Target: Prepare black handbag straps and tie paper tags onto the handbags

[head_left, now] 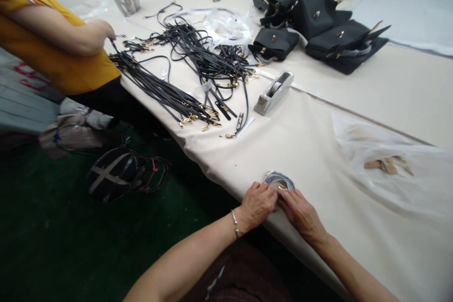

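Observation:
Both my hands are at the table's near edge, fingers closed on a coiled strap (281, 178) that looks wrapped in clear plastic. A bit of gold metal shows inside the coil. My left hand (260, 203) grips its near left side, a silver bangle on the wrist. On its near right side, the fingers of my right hand (300, 212) are bent around the rim. My fingertips hide the lower part of the coil. Farther up the table lie a tape dispenser (274, 93), small thread snips (239, 121) and many black straps (166, 87) with gold clasps.
Black handbags (314, 21) are piled at the back right. A clear plastic bag (396, 170) with tan pieces lies to the right. At the left stands a co-worker in a yellow shirt (67, 56), hand by the straps. A black bundle (115, 174) sits on the floor.

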`<state>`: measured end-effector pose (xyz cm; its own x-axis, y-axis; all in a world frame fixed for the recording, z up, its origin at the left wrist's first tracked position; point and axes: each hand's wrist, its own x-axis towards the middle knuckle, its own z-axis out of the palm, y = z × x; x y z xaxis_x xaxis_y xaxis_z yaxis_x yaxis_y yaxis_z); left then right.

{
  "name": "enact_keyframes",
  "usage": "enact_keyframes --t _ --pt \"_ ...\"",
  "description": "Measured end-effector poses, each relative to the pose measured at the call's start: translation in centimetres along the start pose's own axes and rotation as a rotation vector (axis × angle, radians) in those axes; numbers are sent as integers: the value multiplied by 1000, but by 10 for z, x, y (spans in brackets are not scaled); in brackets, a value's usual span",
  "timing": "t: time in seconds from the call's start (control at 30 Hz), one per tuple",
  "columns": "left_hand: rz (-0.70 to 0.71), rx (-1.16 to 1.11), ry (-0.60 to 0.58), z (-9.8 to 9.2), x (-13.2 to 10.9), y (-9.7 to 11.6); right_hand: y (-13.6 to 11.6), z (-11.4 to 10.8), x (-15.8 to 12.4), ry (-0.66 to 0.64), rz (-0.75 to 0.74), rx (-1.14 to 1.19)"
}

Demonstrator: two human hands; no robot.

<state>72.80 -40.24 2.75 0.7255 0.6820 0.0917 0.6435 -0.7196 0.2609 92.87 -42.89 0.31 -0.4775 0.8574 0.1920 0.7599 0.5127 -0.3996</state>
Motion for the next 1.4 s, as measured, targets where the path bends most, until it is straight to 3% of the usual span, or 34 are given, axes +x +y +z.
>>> enact_keyframes --t 0.17,0.27,0.47,0.63,0.7,0.8,0.87,1.0,1.1,1.2,1.3,1.4 --pt "-42 -14 59 18 15 -6 21 -7 6 36 -52 32" --pt "-61 -6 60 17 22 -16 30 -6 15 37 -38 98" --pt "130 13 62 9 26 -45 30 0 32 73 -74 191" --pt "162 6 40 12 32 -51 34 -24 49 18 -97 250" --pt "147 -2 50 15 34 -48 42 -39 70 -18 -77 232" --pt "103 -47 63 17 33 -43 56 -45 125 -5 -22 133" --pt "83 -75 65 17 29 -42 62 -31 173 -8 -30 55" --pt "31 -171 62 8 12 -44 62 17 257 -102 -160 -73" --pt "-100 -362 87 -9 -6 -53 57 37 286 -175 -235 -160" --pt "-382 -701 168 -36 -24 -72 53 36 290 -249 -277 -247" --pt "-741 -1151 227 -66 -35 -101 47 28 291 -317 -285 -335" --pt "-983 -1712 292 -92 -42 -133 39 26 299 -356 -257 -414"
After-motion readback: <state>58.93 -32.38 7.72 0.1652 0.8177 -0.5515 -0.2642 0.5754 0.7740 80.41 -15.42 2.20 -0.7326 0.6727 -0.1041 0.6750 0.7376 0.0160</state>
